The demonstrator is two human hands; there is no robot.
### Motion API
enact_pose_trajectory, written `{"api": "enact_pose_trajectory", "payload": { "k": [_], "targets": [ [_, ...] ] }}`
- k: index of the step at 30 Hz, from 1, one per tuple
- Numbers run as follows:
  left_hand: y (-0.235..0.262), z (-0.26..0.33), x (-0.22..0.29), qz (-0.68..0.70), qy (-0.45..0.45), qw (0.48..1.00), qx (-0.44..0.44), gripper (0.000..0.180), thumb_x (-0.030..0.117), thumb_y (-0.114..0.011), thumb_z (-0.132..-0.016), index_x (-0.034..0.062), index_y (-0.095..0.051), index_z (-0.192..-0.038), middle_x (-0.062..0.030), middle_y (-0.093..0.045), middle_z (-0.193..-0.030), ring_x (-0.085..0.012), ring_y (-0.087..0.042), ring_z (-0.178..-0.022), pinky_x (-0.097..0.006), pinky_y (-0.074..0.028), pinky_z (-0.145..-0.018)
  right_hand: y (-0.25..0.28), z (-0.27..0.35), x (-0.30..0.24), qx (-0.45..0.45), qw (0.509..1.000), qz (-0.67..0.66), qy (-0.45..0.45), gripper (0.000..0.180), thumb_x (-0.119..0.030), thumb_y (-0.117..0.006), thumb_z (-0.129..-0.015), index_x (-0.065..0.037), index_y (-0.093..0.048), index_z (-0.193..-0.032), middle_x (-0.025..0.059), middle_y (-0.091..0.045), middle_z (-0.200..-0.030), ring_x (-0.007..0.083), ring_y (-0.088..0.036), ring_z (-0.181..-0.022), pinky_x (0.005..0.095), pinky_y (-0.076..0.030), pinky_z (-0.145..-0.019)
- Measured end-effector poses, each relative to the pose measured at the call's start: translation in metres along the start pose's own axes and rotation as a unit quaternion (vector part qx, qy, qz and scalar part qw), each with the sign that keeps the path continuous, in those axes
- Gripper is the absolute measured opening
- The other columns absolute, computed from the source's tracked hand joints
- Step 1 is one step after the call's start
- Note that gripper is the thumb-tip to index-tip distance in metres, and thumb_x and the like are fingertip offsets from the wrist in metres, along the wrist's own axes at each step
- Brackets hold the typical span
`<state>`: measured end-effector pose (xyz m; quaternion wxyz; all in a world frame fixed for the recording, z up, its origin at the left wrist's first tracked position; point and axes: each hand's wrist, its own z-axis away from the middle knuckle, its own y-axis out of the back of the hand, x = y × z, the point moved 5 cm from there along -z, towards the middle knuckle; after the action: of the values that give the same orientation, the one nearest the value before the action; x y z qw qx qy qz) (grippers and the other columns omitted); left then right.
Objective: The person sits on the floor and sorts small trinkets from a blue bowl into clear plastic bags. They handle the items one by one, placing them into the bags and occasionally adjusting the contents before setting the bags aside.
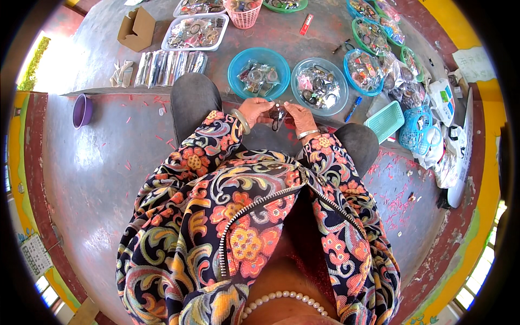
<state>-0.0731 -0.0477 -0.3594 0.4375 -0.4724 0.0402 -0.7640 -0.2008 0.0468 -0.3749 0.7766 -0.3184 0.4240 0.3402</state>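
Between my two hands, just beyond my lap, is a small dark looped item (278, 115) with a pale spot near its top, perhaps a hair tie; its exact kind is too small to tell. My left hand (253, 111) pinches its left side with closed fingers. From the other side, the fingers of my right hand (300, 119) close on it too. A blue bowl (234, 69) of small items in clear packets stands just past my left hand. Beyond my right hand sits a clear bowl (341, 89) holding dark loops and other small pieces.
At far left are bundled flat packets (170, 68), a white tray (222, 33) and a cardboard box (136, 30). Several filled baskets crowd the right, near a green basket (385, 125) and a blue marker (353, 108). A purple bowl (82, 111) stands left; red scraps litter the floor.
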Motion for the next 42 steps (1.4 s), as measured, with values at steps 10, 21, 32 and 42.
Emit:
{"api": "enact_pose_trajectory", "payload": {
  "k": [10,21,32,42],
  "targets": [
    [0.0,0.004,0.002,-0.023,-0.007,0.999,0.031,0.025,0.027,-0.061,-0.077,0.0057,-0.054,-0.089,-0.0018,-0.057,-0.081,-0.0125,-0.057,-0.071,-0.024,-0.045,-0.052,-0.001,0.001,-0.002,-0.006,1.0,0.003,0.008,0.029,-0.028,-0.063,-0.075,-0.001,-0.062,-0.086,0.0024,-0.06,-0.073,0.0095,-0.053,-0.062,0.0214,-0.041,-0.051],
    [-0.009,0.005,0.004,-0.165,-0.035,0.983,-0.07,0.02,0.024,-0.065,-0.07,0.006,-0.062,-0.078,-0.0021,-0.06,-0.076,-0.0083,-0.05,-0.064,-0.022,-0.032,-0.055,-0.007,0.006,-0.01,-0.017,0.997,-0.067,-0.016,0.018,-0.019,-0.061,-0.077,-0.003,-0.06,-0.084,0.0034,-0.06,-0.069,0.0112,-0.056,-0.059,0.0219,-0.042,-0.052],
    [-0.001,-0.004,-0.004,-0.156,-0.011,0.986,-0.062,0.015,0.013,-0.064,-0.069,0.0043,-0.062,-0.081,-0.0024,-0.061,-0.073,-0.0074,-0.051,-0.064,-0.021,-0.033,-0.057,0.006,0.002,-0.004,0.034,0.999,-0.029,0.003,0.016,-0.017,-0.06,-0.077,-0.001,-0.059,-0.08,0.0042,-0.059,-0.067,0.0123,-0.056,-0.057,0.0225,-0.045,-0.051],
    [0.017,-0.016,-0.019,-0.188,0.001,0.982,0.002,0.012,0.015,-0.063,-0.071,0.0067,-0.059,-0.079,-0.0011,-0.06,-0.074,-0.0082,-0.054,-0.062,-0.02,-0.035,-0.051,0.016,-0.008,0.007,0.065,0.998,-0.015,-0.022,0.019,-0.018,-0.055,-0.081,-0.002,-0.058,-0.09,0.0067,-0.06,-0.075,0.0128,-0.057,-0.058,0.0221,-0.046,-0.049]
  ]
}}
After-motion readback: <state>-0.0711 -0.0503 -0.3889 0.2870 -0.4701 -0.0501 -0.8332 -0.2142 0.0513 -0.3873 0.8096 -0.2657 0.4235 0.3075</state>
